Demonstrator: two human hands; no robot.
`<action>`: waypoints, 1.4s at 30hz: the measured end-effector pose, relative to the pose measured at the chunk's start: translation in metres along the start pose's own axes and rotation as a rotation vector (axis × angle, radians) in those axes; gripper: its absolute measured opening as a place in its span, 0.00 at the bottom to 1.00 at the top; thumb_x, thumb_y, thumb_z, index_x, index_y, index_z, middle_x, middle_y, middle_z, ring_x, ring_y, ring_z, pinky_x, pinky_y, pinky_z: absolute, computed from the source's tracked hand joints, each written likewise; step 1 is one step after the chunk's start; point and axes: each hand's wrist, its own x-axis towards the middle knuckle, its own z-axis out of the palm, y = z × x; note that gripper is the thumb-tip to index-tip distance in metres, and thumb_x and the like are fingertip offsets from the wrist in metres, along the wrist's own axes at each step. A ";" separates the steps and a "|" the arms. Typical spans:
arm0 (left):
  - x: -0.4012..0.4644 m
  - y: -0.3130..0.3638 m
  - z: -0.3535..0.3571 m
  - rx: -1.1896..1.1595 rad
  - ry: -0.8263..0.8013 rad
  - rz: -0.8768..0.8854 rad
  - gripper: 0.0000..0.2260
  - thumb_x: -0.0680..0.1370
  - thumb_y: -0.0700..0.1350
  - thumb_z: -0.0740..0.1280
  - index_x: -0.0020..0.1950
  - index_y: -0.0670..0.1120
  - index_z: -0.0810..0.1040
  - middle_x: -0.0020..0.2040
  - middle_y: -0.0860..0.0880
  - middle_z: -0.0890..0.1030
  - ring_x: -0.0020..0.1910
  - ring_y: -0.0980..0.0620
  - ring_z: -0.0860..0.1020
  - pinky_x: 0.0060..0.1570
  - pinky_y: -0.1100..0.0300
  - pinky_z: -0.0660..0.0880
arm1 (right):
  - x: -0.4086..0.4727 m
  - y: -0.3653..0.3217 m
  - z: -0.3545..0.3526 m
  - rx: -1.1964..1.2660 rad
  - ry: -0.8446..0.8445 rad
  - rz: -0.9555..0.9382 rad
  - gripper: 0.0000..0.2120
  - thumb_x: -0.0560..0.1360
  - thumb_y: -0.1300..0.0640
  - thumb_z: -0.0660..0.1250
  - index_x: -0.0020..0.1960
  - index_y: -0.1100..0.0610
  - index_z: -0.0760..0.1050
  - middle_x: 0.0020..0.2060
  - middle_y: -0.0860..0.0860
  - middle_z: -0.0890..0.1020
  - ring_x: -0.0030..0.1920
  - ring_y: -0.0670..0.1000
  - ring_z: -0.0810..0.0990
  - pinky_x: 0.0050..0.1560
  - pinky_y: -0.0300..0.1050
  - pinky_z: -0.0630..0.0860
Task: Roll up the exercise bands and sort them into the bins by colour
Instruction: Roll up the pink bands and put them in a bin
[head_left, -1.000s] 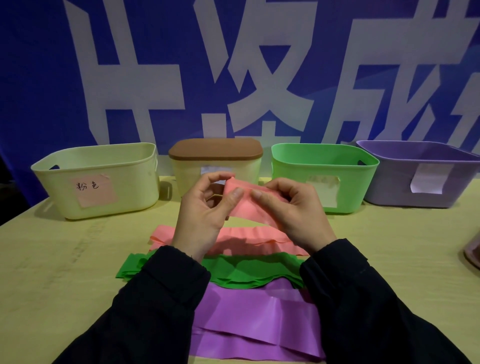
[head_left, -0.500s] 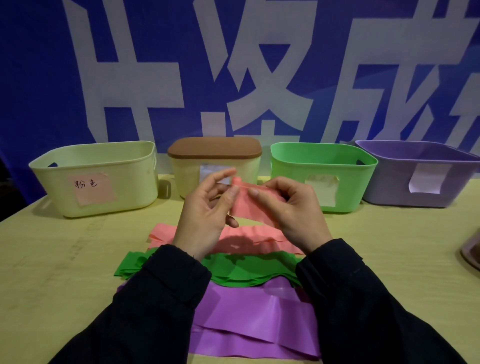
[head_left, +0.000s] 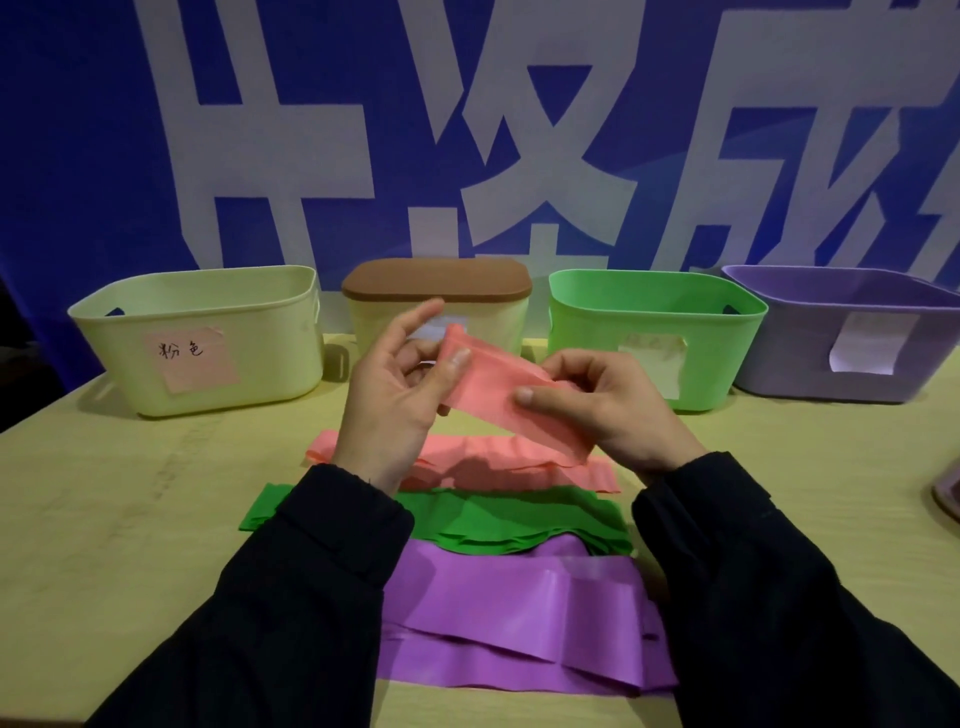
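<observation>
Above the worktop (head_left: 104, 519), both hands held one pink band (head_left: 498, 395) in the air. Compared with a moment before, the hands had drawn apart, stretching the band flatter. The left hand (head_left: 400, 395) pinched its upper end; the right hand (head_left: 597, 400) gripped its lower part. Rolling seemingly had not begun. The remaining pink bands (head_left: 493, 462), green bands (head_left: 493, 519) and purple bands (head_left: 519, 623) lay below. The bin with the pink label (head_left: 197, 338) stood far left.

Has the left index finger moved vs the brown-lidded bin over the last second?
Yes. The left hand has uncurled its index finger; it now points up across the brown-lidded bin, off the pink band.
</observation>
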 end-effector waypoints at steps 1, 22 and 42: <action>0.000 -0.001 0.000 -0.007 0.014 -0.009 0.14 0.77 0.42 0.71 0.61 0.53 0.78 0.45 0.55 0.84 0.43 0.56 0.79 0.36 0.64 0.74 | -0.001 0.000 -0.003 0.016 0.001 0.004 0.10 0.64 0.53 0.77 0.39 0.58 0.80 0.32 0.49 0.82 0.32 0.46 0.79 0.30 0.36 0.74; 0.001 -0.007 0.000 0.015 0.056 -0.067 0.08 0.79 0.44 0.71 0.57 0.52 0.81 0.50 0.49 0.81 0.37 0.57 0.75 0.31 0.61 0.70 | -0.004 0.001 -0.011 0.187 0.338 -0.141 0.03 0.74 0.60 0.73 0.46 0.59 0.83 0.35 0.52 0.85 0.34 0.50 0.81 0.31 0.40 0.79; -0.006 -0.001 0.008 -0.210 -0.090 -0.058 0.11 0.82 0.39 0.66 0.60 0.51 0.81 0.45 0.50 0.79 0.39 0.52 0.74 0.32 0.62 0.74 | -0.003 0.004 -0.004 0.207 0.375 -0.134 0.03 0.76 0.60 0.72 0.43 0.58 0.83 0.35 0.54 0.82 0.36 0.52 0.77 0.31 0.41 0.78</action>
